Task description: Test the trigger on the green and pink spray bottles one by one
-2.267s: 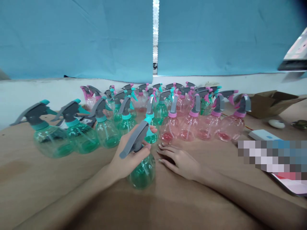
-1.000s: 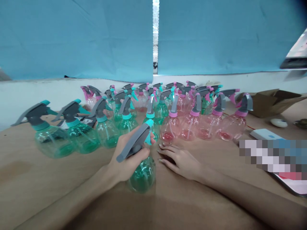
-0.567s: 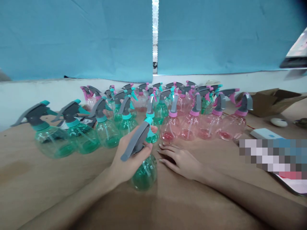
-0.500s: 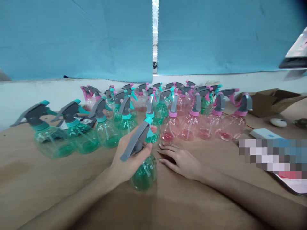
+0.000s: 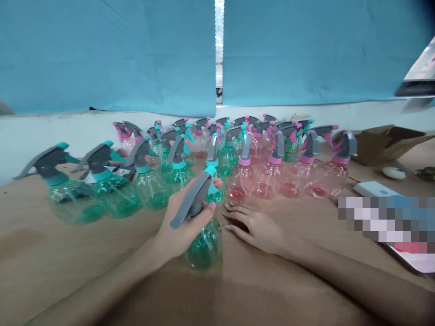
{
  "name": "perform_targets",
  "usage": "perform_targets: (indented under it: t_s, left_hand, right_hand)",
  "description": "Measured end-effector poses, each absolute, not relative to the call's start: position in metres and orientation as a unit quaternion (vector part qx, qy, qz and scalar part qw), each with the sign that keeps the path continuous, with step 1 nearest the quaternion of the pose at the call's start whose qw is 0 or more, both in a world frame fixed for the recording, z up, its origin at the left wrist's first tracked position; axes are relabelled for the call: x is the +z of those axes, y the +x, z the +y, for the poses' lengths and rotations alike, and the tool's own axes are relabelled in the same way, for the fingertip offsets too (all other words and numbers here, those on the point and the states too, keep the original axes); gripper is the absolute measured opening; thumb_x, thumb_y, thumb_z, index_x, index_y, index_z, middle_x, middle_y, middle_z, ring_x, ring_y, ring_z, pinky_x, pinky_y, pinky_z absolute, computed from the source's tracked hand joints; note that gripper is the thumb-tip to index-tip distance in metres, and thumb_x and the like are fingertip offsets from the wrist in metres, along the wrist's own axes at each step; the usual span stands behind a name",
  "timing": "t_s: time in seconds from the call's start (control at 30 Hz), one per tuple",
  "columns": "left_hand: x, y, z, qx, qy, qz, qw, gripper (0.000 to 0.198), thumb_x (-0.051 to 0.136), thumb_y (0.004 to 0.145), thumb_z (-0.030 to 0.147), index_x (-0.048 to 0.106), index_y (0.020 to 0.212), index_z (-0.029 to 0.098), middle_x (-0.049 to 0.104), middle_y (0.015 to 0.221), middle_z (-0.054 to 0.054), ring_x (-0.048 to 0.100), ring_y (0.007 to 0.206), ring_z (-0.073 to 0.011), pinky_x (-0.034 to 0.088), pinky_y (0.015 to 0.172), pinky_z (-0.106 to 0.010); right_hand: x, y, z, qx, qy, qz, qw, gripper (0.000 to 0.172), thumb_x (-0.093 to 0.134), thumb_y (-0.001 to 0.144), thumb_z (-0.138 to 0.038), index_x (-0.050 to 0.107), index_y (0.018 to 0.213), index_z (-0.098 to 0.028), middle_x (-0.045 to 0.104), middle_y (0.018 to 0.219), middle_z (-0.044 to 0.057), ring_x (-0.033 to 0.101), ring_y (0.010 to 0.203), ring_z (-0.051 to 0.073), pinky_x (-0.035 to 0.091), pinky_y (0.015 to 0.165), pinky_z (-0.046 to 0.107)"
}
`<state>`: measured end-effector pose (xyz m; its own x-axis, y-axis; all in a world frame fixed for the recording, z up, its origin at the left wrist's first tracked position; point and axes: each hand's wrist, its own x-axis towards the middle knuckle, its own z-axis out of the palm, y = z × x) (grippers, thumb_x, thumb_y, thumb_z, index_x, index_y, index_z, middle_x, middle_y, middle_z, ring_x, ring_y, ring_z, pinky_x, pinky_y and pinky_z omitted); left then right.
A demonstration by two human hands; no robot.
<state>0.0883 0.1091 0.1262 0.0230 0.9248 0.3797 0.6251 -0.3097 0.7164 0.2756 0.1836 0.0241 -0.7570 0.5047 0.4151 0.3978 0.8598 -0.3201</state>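
My left hand (image 5: 181, 226) is wrapped round the neck of a green spray bottle (image 5: 205, 246) with a grey trigger head, which stands on the brown table (image 5: 68, 258); my index finger lies along its teal nozzle. Just to its right my right hand (image 5: 253, 224) rests flat on the table, fingers stretched out and holding nothing. Behind both hands stand several green spray bottles (image 5: 149, 181) on the left and several pink spray bottles (image 5: 272, 176) on the right.
A blue curtain (image 5: 108, 54) hangs behind a white ledge. An open cardboard box (image 5: 384, 145), a white oval object (image 5: 393, 172) and a white flat box (image 5: 374, 189) lie at the right. Another green bottle (image 5: 70, 199) stands far left.
The bottle in my left hand tipped slightly and came back upright, its trigger head shifting a little. My right hand has not moved.
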Motion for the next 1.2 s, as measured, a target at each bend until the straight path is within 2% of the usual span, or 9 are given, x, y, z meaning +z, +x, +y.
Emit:
perform_targets:
  t_s: [0.3,0.63,0.9,1.2]
  left_hand:
    - [0.1299,0.0905,0.1087,0.423,0.693,0.550,0.196,0.031,0.053,0.077,0.021,0.054,0.107,0.029,0.061,0.084,0.002,0.056,0.068,-0.0163,0.048,0.066,-0.028]
    - [0.1288,0.0897,0.1090,0.426,0.691,0.549,0.198,0.032,0.054,0.076,0.021,0.054,0.107,0.030,0.060,0.076,0.003,0.056,0.067,-0.0161,0.046,0.061,-0.026]
    - [0.1292,0.0902,0.1089,0.421,0.696,0.542,0.212,0.032,0.053,0.078,0.020,0.051,0.109,0.030,0.059,0.085,0.002,0.056,0.072,-0.0162,0.046,0.068,-0.027]
    - [0.1329,0.0890,0.1080,0.424,0.699,0.544,0.191,0.021,0.051,0.076,0.023,0.056,0.097,0.025,0.057,0.073,0.002,0.052,0.062,-0.0156,0.043,0.059,-0.027]
  right_hand:
    - [0.0238,0.2753,0.1836,0.106,-0.241,-0.931,0.254,0.033,0.044,0.092,-0.035,0.056,0.119,-0.020,0.062,0.118,0.008,0.052,0.115,0.022,0.043,0.096,0.041]
    - [0.0226,0.2757,0.1838,0.115,-0.244,-0.930,0.250,0.034,0.045,0.092,-0.036,0.056,0.120,-0.020,0.061,0.120,0.007,0.050,0.117,0.021,0.042,0.098,0.040]
    - [0.0238,0.2753,0.1840,0.113,-0.248,-0.930,0.247,0.034,0.045,0.092,-0.036,0.056,0.119,-0.020,0.061,0.120,0.006,0.050,0.117,0.021,0.041,0.098,0.039]
    - [0.0236,0.2753,0.1839,0.112,-0.244,-0.930,0.251,0.034,0.045,0.092,-0.035,0.056,0.119,-0.019,0.061,0.120,0.006,0.050,0.116,0.021,0.041,0.098,0.039]
